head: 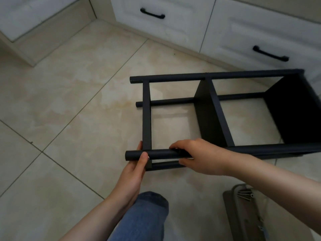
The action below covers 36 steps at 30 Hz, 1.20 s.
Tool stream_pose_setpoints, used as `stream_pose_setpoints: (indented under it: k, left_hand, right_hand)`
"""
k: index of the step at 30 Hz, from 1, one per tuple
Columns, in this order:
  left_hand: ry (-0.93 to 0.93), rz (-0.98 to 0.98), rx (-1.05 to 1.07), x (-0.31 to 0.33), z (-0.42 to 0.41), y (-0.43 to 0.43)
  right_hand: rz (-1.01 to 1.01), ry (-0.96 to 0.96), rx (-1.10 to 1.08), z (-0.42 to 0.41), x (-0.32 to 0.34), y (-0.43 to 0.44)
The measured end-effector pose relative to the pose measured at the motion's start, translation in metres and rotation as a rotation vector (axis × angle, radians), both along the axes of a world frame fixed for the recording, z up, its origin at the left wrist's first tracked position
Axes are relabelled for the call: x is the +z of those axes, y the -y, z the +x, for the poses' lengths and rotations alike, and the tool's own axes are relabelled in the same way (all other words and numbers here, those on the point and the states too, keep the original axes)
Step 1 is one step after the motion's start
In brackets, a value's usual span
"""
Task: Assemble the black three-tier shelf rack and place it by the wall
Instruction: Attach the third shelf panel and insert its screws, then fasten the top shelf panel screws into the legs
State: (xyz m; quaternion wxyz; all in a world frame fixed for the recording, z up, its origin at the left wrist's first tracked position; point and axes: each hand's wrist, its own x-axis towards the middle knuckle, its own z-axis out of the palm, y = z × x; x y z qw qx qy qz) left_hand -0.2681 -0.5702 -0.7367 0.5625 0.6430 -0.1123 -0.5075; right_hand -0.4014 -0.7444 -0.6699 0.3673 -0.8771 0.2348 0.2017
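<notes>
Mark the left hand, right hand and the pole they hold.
left hand [134, 171], head view, middle of the hand.
right hand [199, 157], head view, back of the hand.
pole [161, 153], head view, bare stretch between the hands.

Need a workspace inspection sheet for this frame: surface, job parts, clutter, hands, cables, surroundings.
Surface: beige tiled floor, brownish stain near the rack.
Job's things: black shelf rack lies on its side on the floor, three shelves joined to round posts; near post held by both hands.
Clutter: grey tray at lower right, with metal fasteners on it.
Grippers: left hand grips the near post's end beside the end shelf; right hand curls over the same post further along.
Cables: nothing seen.
Surroundings: white cabinet drawers with black handles behind the rack; knee in jeans at the bottom.
</notes>
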Motion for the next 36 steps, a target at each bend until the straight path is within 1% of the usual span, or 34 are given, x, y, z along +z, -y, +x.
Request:
stream_pose_setpoints:
  k: [2, 4, 8, 11, 16, 18, 21, 24, 29, 36]
  left_hand:
    - [-0.035, 0.001, 0.0, 0.008, 0.0, 0.002]
    - [-0.02, 0.005, -0.013, 0.017, -0.001, 0.002]
    - [0.133, 0.016, -0.086, 0.035, 0.0, 0.004]
    - [0.174, 0.018, -0.101, 0.06, 0.004, 0.013]
    - [0.27, -0.062, -0.104, 0.118, 0.007, 0.037]
    - [0.308, -0.1, -0.087, 0.144, 0.008, 0.05]
    - [0.369, -0.148, -0.068, 0.18, 0.013, 0.07]
    - [0.468, -0.155, -0.079, 0.219, 0.024, 0.089]
    - [0.621, -0.162, -0.106, 0.285, 0.042, 0.109]
    - [0.83, -0.175, -0.158, 0.373, 0.034, 0.129]
  right_hand:
    - [-0.092, -0.005, 0.016, -0.002, 0.005, 0.0]
    - [-0.164, -0.022, 0.025, -0.006, 0.012, 0.0]
    - [-0.235, -0.012, 0.01, -0.018, 0.027, 0.001]
    - [-0.293, 0.019, -0.012, -0.024, 0.044, 0.006]
    - [-0.575, 0.078, -0.029, -0.03, 0.078, 0.016]
    - [-0.624, 0.128, -0.058, -0.031, 0.094, 0.022]
    - [-0.6, 0.243, -0.115, -0.032, 0.121, 0.027]
    - [-0.568, 0.341, -0.204, -0.027, 0.146, 0.027]
    - [-0.474, 0.446, -0.328, -0.013, 0.192, 0.028]
    - [-0.354, 0.594, -0.452, -0.002, 0.237, 0.035]
